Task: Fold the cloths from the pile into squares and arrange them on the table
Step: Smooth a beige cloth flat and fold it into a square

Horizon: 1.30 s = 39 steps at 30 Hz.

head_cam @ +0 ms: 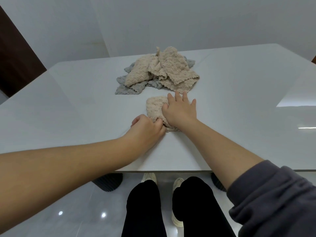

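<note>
Cloth (154, 106) pinned on our table (68, 108).
Our right hand (179, 112) presses it flat, fingers spread; our left hand (147, 129) pinches its near corner; the pile (159, 72) sits just beyond.

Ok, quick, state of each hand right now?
Left hand: closed, pinching the near edge of the folded beige cloth.
Right hand: open, pressing flat on that cloth.

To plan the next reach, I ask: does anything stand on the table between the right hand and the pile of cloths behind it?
Nothing visible does. The right hand presses flat on the folded beige cloth, and its fingertips almost reach the near edge of the pile.
</note>
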Available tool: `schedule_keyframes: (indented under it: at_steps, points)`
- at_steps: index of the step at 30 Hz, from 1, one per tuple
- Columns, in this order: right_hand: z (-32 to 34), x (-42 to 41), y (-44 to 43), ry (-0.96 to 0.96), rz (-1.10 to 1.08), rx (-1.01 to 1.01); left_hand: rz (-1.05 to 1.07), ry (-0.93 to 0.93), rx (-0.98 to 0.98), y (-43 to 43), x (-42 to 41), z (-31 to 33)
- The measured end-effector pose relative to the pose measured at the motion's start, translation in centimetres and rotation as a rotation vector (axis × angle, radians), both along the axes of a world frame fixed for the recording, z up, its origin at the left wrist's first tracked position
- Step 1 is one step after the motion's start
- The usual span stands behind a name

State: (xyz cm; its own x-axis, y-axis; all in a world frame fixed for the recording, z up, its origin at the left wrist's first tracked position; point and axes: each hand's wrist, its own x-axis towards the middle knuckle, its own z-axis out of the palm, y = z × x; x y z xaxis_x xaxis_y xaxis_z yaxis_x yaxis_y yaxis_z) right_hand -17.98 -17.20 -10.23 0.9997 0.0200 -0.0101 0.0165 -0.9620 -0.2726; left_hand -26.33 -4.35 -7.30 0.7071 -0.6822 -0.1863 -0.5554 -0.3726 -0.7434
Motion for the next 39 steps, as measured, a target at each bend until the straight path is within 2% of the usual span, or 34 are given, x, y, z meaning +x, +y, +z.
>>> schedule_keyframes:
  at_steps: [3, 8, 12, 15, 19, 26, 33, 39]
  points:
    - [-0.1, 0.0, 0.0, -0.012, 0.005, 0.006, -0.031, -0.109, 0.151, -0.3, -0.4, 0.4]
    - [-0.2, 0.0, -0.2, -0.027, 0.011, 0.024, -0.016, 0.048, 0.139, -0.8, 0.6, 0.9]
    - [-0.2, -0.1, -0.2, -0.031, 0.007, 0.041, 0.107, 0.122, 0.088, -1.3, 1.1, 0.9]
    - [-0.2, -0.2, -0.3, -0.043, 0.016, 0.063, 0.174, 0.085, 0.083, -1.6, 1.1, 0.5]
    - [-0.3, -0.2, -0.4, -0.038, 0.023, 0.049, 0.215, -0.038, 0.231, -1.3, 0.4, 0.6]
    - [0.7, 0.5, -1.7, 0.055, 0.118, -0.008, 0.298, 0.033, 0.106, -0.8, 1.1, -0.7]
    - [-0.4, 0.4, -2.2, -0.022, 0.136, -0.048, 0.158, -0.096, 0.342, -1.6, 0.9, 0.2]
    - [-0.6, 0.5, -2.2, -0.034, 0.137, -0.046, 0.175, 0.017, 0.241, -1.4, 2.5, 0.6]
